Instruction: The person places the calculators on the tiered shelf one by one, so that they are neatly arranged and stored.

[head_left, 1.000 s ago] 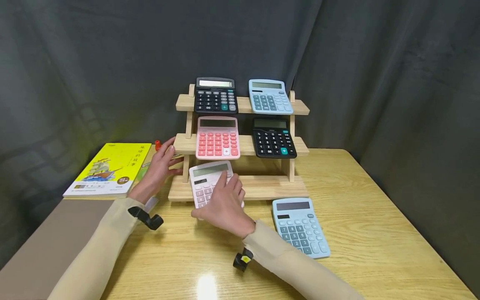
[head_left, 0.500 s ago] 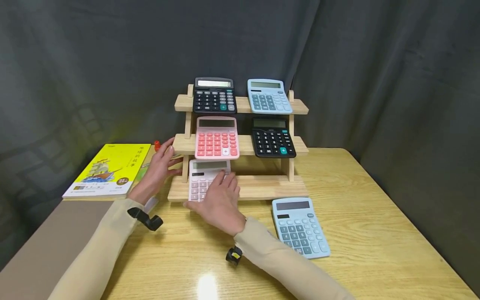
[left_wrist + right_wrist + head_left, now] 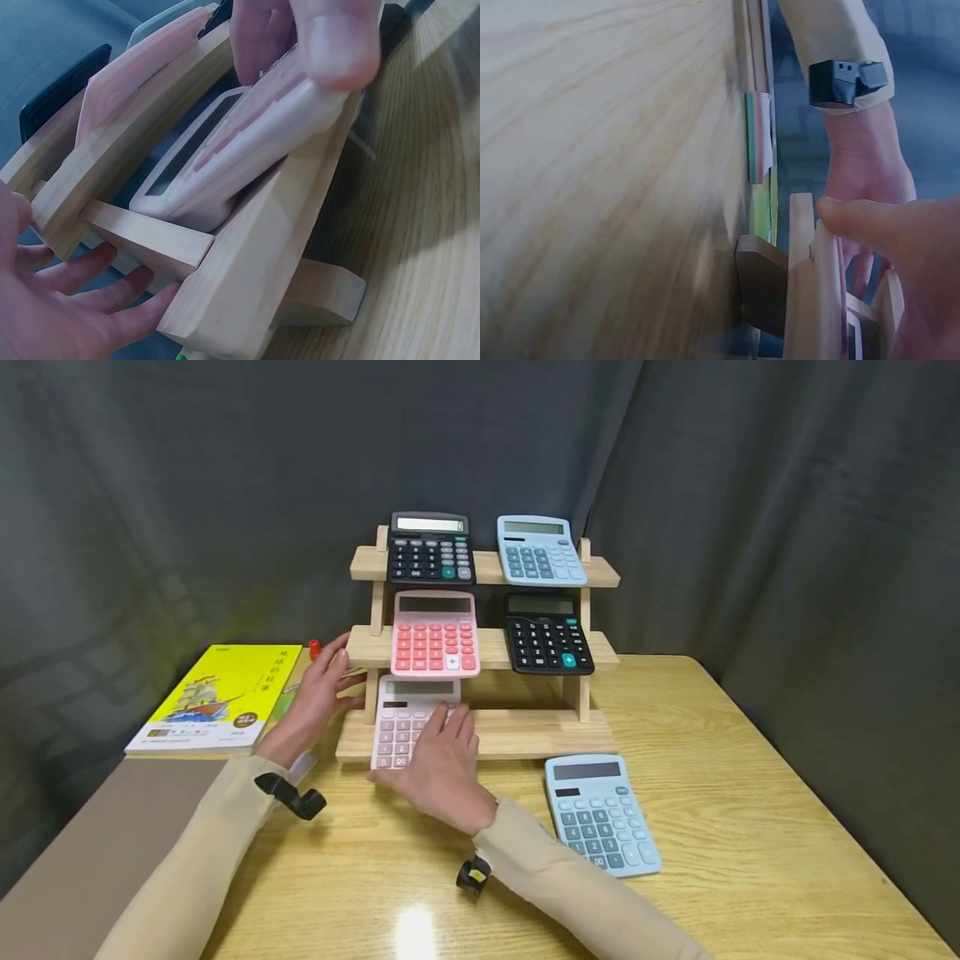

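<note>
In the head view my right hand [image 3: 442,772] holds a pale pink and white calculator [image 3: 397,727] by its edges, the thumb at its lower left corner. It leans upright on the left of the bottom shelf of a wooden three-tier stand [image 3: 540,739]. The hand covers its lower right keys. My left hand [image 3: 315,697] rests against the stand's left side; in the left wrist view its fingers [image 3: 120,292] reach out loosely beside the wood. Just above the held one, a pink calculator [image 3: 435,643] sits on the middle shelf.
A black calculator [image 3: 549,635] shares the middle shelf. On top stand a dark calculator [image 3: 431,550] and a light blue calculator [image 3: 542,552]. Another blue calculator [image 3: 600,814] lies on the table [image 3: 750,827], right of my forearm. A yellow book [image 3: 225,693] lies at left.
The pale calculator has gone from tilted to nearly straight and shifted slightly left on the bottom shelf, with my right hand moving along. My left hand has stayed at the stand's side.
</note>
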The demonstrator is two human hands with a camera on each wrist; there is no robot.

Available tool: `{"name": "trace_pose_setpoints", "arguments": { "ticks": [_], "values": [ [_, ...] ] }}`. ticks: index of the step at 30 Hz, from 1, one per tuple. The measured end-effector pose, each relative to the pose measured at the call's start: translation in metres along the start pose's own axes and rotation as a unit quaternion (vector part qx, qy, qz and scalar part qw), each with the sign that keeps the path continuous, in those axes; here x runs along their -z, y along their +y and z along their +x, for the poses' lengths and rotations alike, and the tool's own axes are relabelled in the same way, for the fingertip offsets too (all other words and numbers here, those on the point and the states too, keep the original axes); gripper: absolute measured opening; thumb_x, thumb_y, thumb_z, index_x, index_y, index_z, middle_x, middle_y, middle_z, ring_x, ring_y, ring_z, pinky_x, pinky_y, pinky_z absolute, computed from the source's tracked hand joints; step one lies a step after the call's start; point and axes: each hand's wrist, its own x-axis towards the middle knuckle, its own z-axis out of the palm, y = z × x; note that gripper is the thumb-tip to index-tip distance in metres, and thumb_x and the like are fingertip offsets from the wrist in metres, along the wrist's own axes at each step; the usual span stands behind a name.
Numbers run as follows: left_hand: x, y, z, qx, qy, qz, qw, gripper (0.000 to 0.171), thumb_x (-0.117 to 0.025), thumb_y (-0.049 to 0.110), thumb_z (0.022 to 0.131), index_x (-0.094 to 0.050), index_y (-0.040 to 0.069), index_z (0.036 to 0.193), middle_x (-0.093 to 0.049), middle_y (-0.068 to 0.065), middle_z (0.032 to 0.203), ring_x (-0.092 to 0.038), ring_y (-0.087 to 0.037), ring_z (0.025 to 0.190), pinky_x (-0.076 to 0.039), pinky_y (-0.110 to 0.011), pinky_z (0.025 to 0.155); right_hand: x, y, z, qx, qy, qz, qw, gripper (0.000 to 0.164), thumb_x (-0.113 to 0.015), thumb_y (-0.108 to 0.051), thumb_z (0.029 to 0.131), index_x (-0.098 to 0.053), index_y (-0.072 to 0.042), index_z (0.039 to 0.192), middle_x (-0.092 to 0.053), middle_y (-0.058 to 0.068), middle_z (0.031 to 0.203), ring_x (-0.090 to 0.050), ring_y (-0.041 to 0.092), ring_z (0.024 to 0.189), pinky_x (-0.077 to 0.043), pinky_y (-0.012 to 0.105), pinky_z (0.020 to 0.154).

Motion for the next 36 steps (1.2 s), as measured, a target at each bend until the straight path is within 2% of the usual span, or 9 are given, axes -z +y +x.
{"name": "trace_pose_setpoints", "arguments": {
  "ticks": [7, 12, 15, 19, 24, 27, 30, 33, 36],
  "values": [
    [0.000, 0.001, 0.001, 0.006, 0.002, -0.006, 1.0000, 0.061, -0.031, 0.044, 0.110, -0.011, 0.024, 0.165, -0.028, -0.019, 0.162, -0.040, -0.040, 0.140, -0.039, -0.057, 0.109, -0.005, 0.001, -0.001, 0.007, 0.020, 0.003, 1.000, 0.141, -0.079, -0.074, 0.068, -0.009, 0.010, 0.157, 0.003, 0.040, 0.159, -0.003, 0.050, 0.149, -0.008, 0.053, 0.121],
    [0.002, -0.002, 0.001, 0.003, 0.003, -0.007, 1.0000, 0.061, -0.031, 0.044, 0.110, -0.011, 0.024, 0.164, -0.029, -0.019, 0.161, -0.041, -0.041, 0.140, -0.039, -0.057, 0.109, -0.003, 0.004, -0.006, 0.016, 0.017, 0.029, 0.999, 0.140, -0.081, -0.071, 0.069, -0.008, 0.010, 0.158, 0.006, 0.038, 0.160, -0.001, 0.049, 0.150, -0.009, 0.052, 0.121],
    [0.001, -0.001, 0.001, 0.002, 0.002, -0.007, 1.0000, 0.061, -0.032, 0.044, 0.110, -0.012, 0.024, 0.164, -0.029, -0.019, 0.161, -0.041, -0.041, 0.140, -0.039, -0.057, 0.109, 0.004, 0.009, -0.013, 0.039, 0.024, 0.060, 0.997, 0.136, -0.081, -0.067, 0.072, -0.008, 0.010, 0.157, 0.004, 0.035, 0.161, -0.003, 0.046, 0.150, -0.012, 0.052, 0.121],
    [0.000, 0.000, 0.002, 0.003, 0.002, -0.004, 1.0000, 0.061, -0.032, 0.045, 0.110, -0.012, 0.025, 0.164, -0.029, -0.018, 0.162, -0.040, -0.040, 0.141, -0.039, -0.057, 0.109, 0.016, 0.020, -0.025, 0.086, 0.041, 0.103, 0.990, 0.124, -0.082, -0.058, 0.077, -0.013, 0.007, 0.158, -0.011, 0.028, 0.162, -0.014, 0.039, 0.148, -0.018, 0.051, 0.120],
    [-0.001, 0.000, 0.002, 0.004, 0.003, -0.010, 0.9999, 0.061, -0.033, 0.044, 0.110, -0.013, 0.025, 0.164, -0.030, -0.017, 0.161, -0.041, -0.040, 0.140, -0.040, -0.056, 0.108, 0.034, 0.039, -0.041, 0.131, 0.044, 0.162, 0.977, 0.099, -0.079, -0.043, 0.085, -0.027, 0.001, 0.157, -0.033, 0.018, 0.155, -0.035, 0.029, 0.138, -0.032, 0.047, 0.115],
    [-0.001, 0.000, 0.003, 0.006, 0.005, -0.006, 1.0000, 0.061, -0.033, 0.044, 0.110, -0.013, 0.025, 0.164, -0.030, -0.017, 0.161, -0.041, -0.039, 0.140, -0.040, -0.056, 0.109, 0.044, 0.053, -0.049, 0.146, 0.053, 0.198, 0.968, 0.088, -0.080, -0.034, 0.086, -0.034, -0.002, 0.154, -0.040, 0.013, 0.150, -0.047, 0.029, 0.130, -0.042, 0.047, 0.108],
    [-0.001, 0.001, 0.003, 0.008, 0.008, -0.002, 0.9999, 0.061, -0.033, 0.045, 0.110, -0.013, 0.026, 0.164, -0.030, -0.017, 0.161, -0.041, -0.039, 0.141, -0.039, -0.056, 0.109, 0.054, 0.071, -0.057, 0.148, 0.065, 0.228, 0.960, 0.083, -0.083, -0.027, 0.084, -0.040, -0.007, 0.152, -0.046, 0.009, 0.147, -0.052, 0.032, 0.124, -0.047, 0.049, 0.102],
    [-0.001, 0.001, 0.003, 0.012, 0.010, 0.002, 0.9999, 0.062, -0.033, 0.046, 0.109, -0.012, 0.027, 0.164, -0.030, -0.016, 0.162, -0.041, -0.038, 0.141, -0.039, -0.055, 0.110, 0.061, 0.091, -0.065, 0.146, 0.077, 0.234, 0.958, 0.082, -0.085, -0.025, 0.082, -0.042, -0.011, 0.150, -0.049, 0.006, 0.143, -0.054, 0.030, 0.119, -0.048, 0.052, 0.098],
    [-0.002, 0.002, 0.003, 0.015, 0.011, 0.001, 0.9998, 0.062, -0.033, 0.047, 0.109, -0.013, 0.027, 0.164, -0.030, -0.015, 0.162, -0.041, -0.038, 0.140, -0.039, -0.055, 0.110, 0.067, 0.113, -0.075, 0.140, 0.086, 0.213, 0.963, 0.083, -0.085, -0.026, 0.082, -0.041, -0.012, 0.151, -0.048, 0.006, 0.144, -0.054, 0.028, 0.118, -0.049, 0.053, 0.095]
  ]
}}
